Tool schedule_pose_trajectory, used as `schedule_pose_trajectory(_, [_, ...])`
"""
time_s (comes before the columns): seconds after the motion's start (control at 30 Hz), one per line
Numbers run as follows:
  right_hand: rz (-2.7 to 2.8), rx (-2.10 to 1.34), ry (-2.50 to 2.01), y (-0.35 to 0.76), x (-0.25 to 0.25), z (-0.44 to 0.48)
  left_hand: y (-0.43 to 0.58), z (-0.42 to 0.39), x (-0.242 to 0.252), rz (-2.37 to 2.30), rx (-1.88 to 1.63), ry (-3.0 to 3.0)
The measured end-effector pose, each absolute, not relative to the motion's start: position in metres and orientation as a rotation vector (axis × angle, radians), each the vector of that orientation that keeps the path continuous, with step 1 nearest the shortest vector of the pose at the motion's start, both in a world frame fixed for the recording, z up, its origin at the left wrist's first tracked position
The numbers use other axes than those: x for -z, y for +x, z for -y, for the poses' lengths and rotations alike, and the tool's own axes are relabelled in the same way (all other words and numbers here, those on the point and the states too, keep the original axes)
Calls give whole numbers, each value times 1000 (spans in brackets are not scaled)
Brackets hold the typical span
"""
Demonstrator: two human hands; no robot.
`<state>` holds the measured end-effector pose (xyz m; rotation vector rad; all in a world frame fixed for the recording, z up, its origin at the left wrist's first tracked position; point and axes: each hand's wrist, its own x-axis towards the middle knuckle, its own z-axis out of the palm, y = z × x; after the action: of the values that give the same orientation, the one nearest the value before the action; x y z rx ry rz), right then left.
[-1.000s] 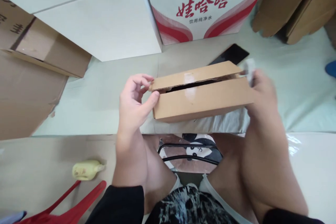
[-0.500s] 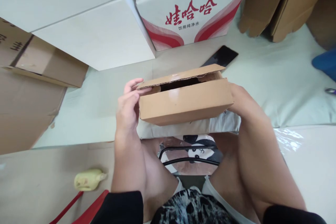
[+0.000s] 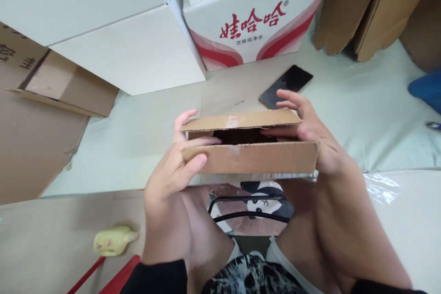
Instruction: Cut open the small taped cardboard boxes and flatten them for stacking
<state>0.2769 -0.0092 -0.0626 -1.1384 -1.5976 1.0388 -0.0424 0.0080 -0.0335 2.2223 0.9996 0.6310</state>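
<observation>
A flat brown cardboard box is held in front of me above my knees, its top flap raised a little so a dark gap shows. My left hand grips the box's left end, thumb on the front wall and fingers reaching into the gap. My right hand holds the right end, with fingers spread along the flap and into the opening. Strips of clear tape shine on the flap and the front wall. What lies inside the box is hidden.
A black phone lies on the pale green mat behind the box. A white carton with red lettering and plain white cartons stand at the back, brown cardboard at left. A yellow bottle lies at lower left.
The box has tilted so that its opening faces me more. My right hand moved from behind the right end up onto the flap, and my left fingers slid into the gap.
</observation>
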Motion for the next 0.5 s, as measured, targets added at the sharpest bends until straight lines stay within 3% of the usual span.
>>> schedule_pose_trajectory(0.37, [1819,-896,-1014,271,48,21,-44,-14,46,-1219,-997,2119])
schedule_pose_trajectory(0.5, [1695,-815,-1048,272,52,21,-39,-12,47,-1201,-971,2104])
